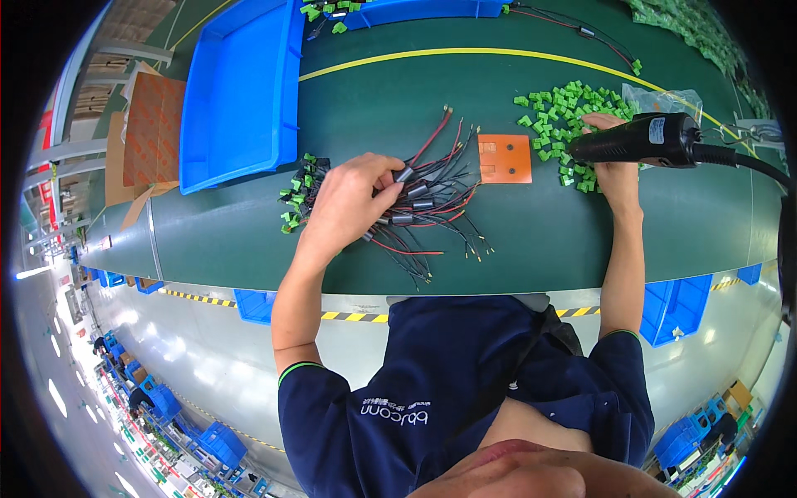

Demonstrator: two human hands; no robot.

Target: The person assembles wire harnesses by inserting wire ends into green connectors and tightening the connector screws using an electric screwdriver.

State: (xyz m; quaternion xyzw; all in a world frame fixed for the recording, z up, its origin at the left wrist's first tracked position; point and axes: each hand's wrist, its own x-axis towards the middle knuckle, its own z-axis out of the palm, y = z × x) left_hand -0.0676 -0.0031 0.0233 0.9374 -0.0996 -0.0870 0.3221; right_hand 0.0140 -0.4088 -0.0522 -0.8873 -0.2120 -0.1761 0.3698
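Observation:
My left hand (353,195) pinches a cable with a grey cylindrical sleeve (404,175) between thumb and fingers. It is at the upper side of a bundle of black and red wires (432,195), whose bare ends fan out to the right. Green connectors (297,195) show at the bundle's left end. My right hand (616,181) reaches into a pile of small green connectors (552,120). A black, corded, cylindrical power tool (635,141) crosses in front of it and hides most of its fingers, so their grip is unclear. Between the hands lies an orange block (505,159) with two dark holes.
A large blue bin (241,100) stands at left on the green table (390,91), beside a cardboard box (154,133). Another blue bin (415,12) is at the far edge. A clear plastic bag (664,101) lies behind the tool. Green netting-like material (689,37) is at far right.

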